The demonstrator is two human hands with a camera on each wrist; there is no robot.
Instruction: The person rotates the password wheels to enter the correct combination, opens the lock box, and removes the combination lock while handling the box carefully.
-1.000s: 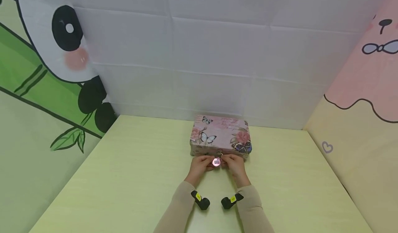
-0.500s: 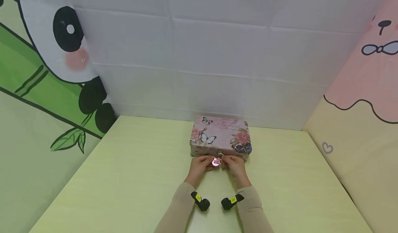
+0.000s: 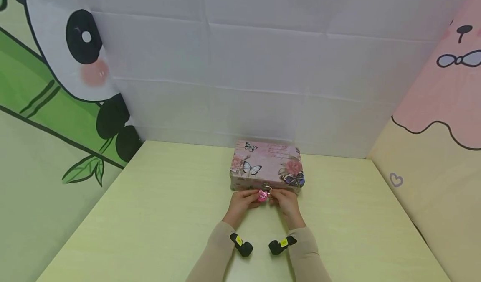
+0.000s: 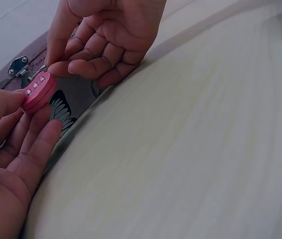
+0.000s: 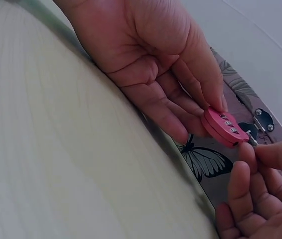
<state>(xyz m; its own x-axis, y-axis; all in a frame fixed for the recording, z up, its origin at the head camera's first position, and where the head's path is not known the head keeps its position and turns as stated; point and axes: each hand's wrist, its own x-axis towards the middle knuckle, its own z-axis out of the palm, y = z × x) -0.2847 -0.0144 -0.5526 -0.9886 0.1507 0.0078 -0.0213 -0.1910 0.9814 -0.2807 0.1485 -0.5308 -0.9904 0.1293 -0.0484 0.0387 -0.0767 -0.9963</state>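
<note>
A small pink combination padlock (image 3: 262,196) with several number dials is in front of the box's metal clasp (image 5: 264,119). My left hand (image 3: 240,202) pinches the padlock's body between thumb and fingers. With thumb and forefinger, my right hand (image 3: 286,202) pinches the silver shackle, which is partly hidden by the fingertips in the wrist views. The shackle is at the clasp; whether it passes through cannot be made out. Behind both hands sits a closed pink box (image 3: 267,161) printed with butterflies and roses.
The box stands on a pale yellow wood-grain table (image 3: 169,215), near the white back wall (image 3: 255,64). Cartoon-printed panels flank the table on the left and right. A black wrist camera (image 3: 243,245) is strapped on each forearm.
The padlock has turned in my fingers, so its dials face the head camera less squarely. My right hand has shifted slightly right, and more of the shackle shows. The box stays put.
</note>
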